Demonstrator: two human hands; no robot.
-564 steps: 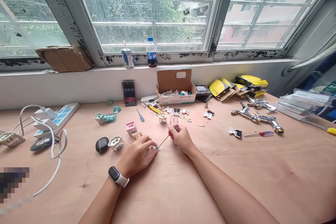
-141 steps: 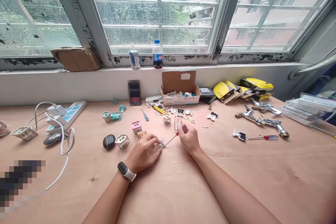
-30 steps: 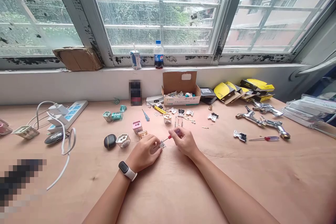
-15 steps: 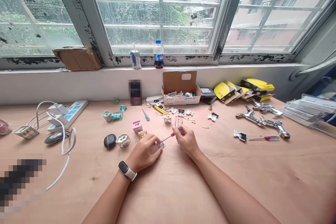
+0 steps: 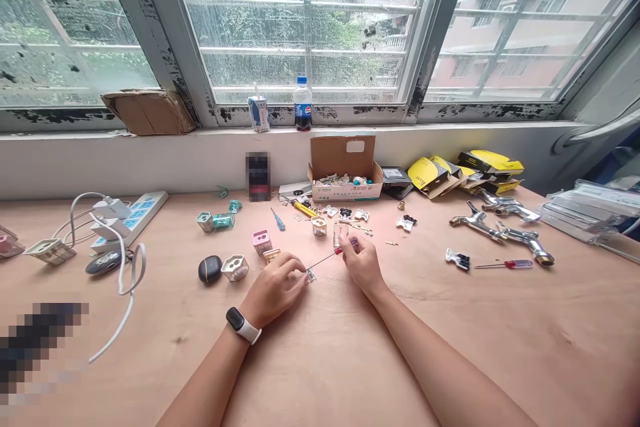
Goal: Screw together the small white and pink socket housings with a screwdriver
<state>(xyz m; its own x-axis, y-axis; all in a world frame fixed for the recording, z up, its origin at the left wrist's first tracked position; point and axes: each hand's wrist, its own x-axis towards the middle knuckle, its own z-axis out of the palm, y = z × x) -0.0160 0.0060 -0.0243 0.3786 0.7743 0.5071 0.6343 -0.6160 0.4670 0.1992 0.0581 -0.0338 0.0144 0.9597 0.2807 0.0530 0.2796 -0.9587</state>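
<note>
My right hand [image 5: 361, 260] is closed around the red handle of a screwdriver [image 5: 324, 261], whose thin shaft slants down to the left. The shaft's tip is at a small clear part [image 5: 311, 275] on the table. My left hand [image 5: 275, 288], with a white-strapped band on its wrist, rests on the table and pinches that part at its left side. Just behind my left hand lies an orange-framed piece [image 5: 271, 255], partly covered by the fingers. A clear holder [image 5: 341, 235] stands behind my right hand.
Sharpeners, one pink [image 5: 261, 241], one beige [image 5: 235, 267], and a black case [image 5: 209, 269] sit left. Behind are an open carton [image 5: 345, 191] and small loose parts. Metal taps [image 5: 525, 243] and another screwdriver [image 5: 505, 265] lie right; a power strip [image 5: 145, 210] is far left.
My right hand has moved slightly to the right with the screwdriver, and its tip has shifted a little right and up. My left hand has barely moved.
</note>
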